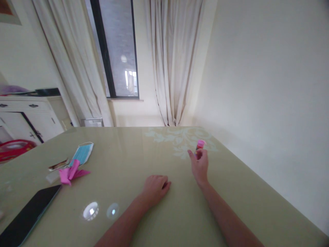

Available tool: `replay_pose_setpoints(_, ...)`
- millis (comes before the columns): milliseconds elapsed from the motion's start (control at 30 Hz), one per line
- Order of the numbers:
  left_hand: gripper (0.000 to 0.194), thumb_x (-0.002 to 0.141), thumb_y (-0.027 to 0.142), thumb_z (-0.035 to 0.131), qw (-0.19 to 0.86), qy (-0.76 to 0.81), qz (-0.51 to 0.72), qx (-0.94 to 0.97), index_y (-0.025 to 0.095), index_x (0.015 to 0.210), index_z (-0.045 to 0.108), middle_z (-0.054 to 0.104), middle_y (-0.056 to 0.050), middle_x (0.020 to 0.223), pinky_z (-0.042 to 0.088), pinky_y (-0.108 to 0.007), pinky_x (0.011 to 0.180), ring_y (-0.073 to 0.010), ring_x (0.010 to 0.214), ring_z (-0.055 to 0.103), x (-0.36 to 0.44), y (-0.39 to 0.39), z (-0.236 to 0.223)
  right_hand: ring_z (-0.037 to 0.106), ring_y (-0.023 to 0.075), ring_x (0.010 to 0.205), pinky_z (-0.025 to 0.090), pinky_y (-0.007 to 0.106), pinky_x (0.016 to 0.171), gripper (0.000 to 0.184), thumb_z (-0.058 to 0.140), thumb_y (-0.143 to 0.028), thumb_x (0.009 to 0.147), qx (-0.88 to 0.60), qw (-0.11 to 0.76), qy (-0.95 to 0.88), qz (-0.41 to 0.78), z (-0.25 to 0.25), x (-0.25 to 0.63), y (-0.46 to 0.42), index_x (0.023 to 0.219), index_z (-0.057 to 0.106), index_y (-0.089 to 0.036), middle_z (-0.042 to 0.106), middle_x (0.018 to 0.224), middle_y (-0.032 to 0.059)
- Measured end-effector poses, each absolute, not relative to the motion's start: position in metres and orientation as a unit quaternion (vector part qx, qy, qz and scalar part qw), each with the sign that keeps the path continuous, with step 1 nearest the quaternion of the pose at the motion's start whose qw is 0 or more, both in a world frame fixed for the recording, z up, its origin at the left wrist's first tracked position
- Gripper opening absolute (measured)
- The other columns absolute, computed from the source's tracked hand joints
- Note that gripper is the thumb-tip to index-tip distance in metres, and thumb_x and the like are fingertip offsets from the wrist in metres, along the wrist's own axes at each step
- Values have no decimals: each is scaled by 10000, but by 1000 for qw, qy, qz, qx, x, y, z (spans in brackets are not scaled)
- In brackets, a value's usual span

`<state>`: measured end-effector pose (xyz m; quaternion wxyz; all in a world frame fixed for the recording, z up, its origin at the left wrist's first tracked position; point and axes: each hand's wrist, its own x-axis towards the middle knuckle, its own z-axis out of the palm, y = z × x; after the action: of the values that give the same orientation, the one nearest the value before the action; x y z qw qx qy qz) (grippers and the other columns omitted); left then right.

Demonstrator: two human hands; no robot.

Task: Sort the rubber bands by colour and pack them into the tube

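Observation:
My left hand (155,188) rests on the table with its fingers curled in, and I see nothing in it. Farther right, my right hand (200,166) is at a small bottle (200,144) with a pink cap and a reddish body. The thumb points out to the left, apart from the bottle, while the other fingers bend close beside it. My hand covers the bottle's lower part, so any contact there is hard to make out. The bottle leans slightly right in the view.
On the glossy green table (123,151) lie a black phone or tablet (31,212), a pink folded-paper piece (72,172), a blue face mask (82,153) and a small narrow packet (58,165). A white wall (269,103) runs along the right edge. Curtains hang behind.

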<state>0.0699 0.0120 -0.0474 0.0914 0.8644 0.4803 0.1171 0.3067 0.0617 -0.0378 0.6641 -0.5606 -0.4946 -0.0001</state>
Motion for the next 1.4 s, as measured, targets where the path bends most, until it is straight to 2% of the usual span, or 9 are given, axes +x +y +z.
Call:
replay_pose_setpoints(133,354,1012,371,449,94,493,124,856,198,802,675,728,-79,801,378,-312,660,-229,746,662,71,13,-50,517,262,930,470,471,903,617,728,-608,726,-641,645,-406,-89,-50,354,84,1120,555,-165,558,1059,114)
replay_pose_setpoints(267,346,1014,372,447,100,495,131,853,201,795,653,718,-72,801,362,-312,659,-226,749,653,70,13,-50,526,357,1150,416,557,1047,786,763,-528,631,-679,576,-454,7,-68,373,97,1280,528,-153,558,1273,209)
replay_pose_setpoints(400,342,1019,366,436,106,494,139,852,202,802,643,712,-67,804,374,-311,668,-219,747,642,70,12,-47,589,351,1150,429,559,1052,558,704,-455,713,-661,549,-505,72,-75,373,102,1193,580,-197,650,1180,166)
replay_pose_setpoints(567,363,1035,406,428,151,502,186,831,201,815,632,687,-52,812,426,-306,699,-204,759,625,69,12,-43,697,275,950,566,450,839,399,665,-399,797,-620,527,-565,141,-65,350,90,1136,600,-197,715,1091,133)
replay_pose_setpoints(800,484,979,442,570,240,499,442,706,194,1388,495,627,-118,1304,520,-373,896,-234,1113,620,67,18,-48,701,210,867,550,334,742,325,769,-285,814,-485,413,-710,299,-47,254,42,1118,678,-214,761,1028,65)
replay_pose_setpoints(933,277,972,369,594,252,483,455,705,193,1185,608,687,-91,1154,509,-408,964,-246,1090,638,63,19,-42,688,216,951,545,336,786,466,821,-224,754,-441,409,-722,341,-43,231,27,1191,659,-223,738,1118,65)
replay_pose_setpoints(1033,241,1003,343,549,220,476,473,708,202,1187,614,670,-88,1132,531,-372,917,-227,1025,656,58,18,-34,668,228,954,547,338,767,635,918,-322,668,-461,434,-698,335,-35,239,24,1218,623,-206,707,1099,82)
replay_pose_setpoints(1233,304,1013,358,573,22,466,401,788,265,1297,629,641,-99,1176,517,-390,916,-242,1035,645,52,14,-35,579,153,680,466,271,612,378,740,-528,883,-428,491,-693,307,-13,254,15,1065,669,-204,657,799,6)
replay_pose_setpoints(1400,302,1007,320,592,-50,453,368,810,259,1299,643,663,-104,1163,478,-392,933,-252,1073,634,51,11,-36,596,165,690,475,269,626,319,688,-524,921,-459,473,-702,270,-6,249,7,990,698,-213,677,786,11)
